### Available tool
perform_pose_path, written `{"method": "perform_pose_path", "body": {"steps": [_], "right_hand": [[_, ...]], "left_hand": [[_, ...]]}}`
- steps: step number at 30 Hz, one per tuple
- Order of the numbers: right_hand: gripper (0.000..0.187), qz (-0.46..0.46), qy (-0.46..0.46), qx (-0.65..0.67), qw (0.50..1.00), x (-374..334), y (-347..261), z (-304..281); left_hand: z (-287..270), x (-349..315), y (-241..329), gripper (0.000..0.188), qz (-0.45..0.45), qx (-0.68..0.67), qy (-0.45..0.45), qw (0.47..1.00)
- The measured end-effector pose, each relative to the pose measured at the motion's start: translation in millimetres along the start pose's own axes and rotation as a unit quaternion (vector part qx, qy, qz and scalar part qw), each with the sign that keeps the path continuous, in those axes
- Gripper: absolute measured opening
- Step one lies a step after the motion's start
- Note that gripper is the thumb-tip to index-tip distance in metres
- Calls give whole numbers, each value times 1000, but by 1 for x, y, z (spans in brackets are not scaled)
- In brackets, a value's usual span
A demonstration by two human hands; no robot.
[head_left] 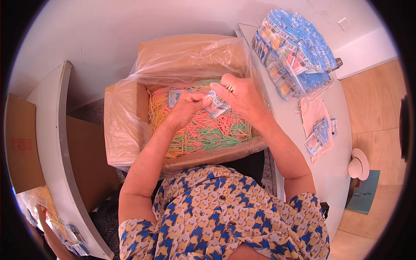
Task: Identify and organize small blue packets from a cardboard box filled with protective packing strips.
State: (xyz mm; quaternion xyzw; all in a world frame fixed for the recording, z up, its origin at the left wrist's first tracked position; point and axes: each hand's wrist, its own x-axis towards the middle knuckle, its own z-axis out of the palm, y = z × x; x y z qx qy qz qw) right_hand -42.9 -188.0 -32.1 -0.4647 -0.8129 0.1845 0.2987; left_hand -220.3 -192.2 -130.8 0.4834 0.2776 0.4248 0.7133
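Above an open carton (190,164) lined with clear plastic, my left hand (187,108) pinches the edge of a small clear packet (216,108) with a blue-and-white zigzag edge. Close beside it, my right hand (246,97) is closed at the packet's upper end, and the pale green and yellow tips of a few thin sticks (229,88) show between its fingers. Whether those tips are inside the packet, I cannot tell. Loose pink, green and yellow sticks (212,141) fill the carton below. Another such packet (174,98) lies on them, partly behind my left hand.
On the white table to the right stands a clear bin (299,84) heaped with filled packets. Nearer, several packets (318,136) lie on a pink cloth (311,113). At the lower left, beyond a white table edge (65,143), another person's arm (50,232) reaches toward yellow sticks.
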Motion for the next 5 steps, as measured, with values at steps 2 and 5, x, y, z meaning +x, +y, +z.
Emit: {"method": "perform_pose_path", "body": {"steps": [2,5], "right_hand": [[24,8,-18,-8,1000,-1,-2,1],[22,59,-51,59,995,-2,-7,-4]], "left_hand": [[-2,-1,-4,18,-13,-11,7,1000],[-2,0,-6,18,-29,-53,16,998]]}}
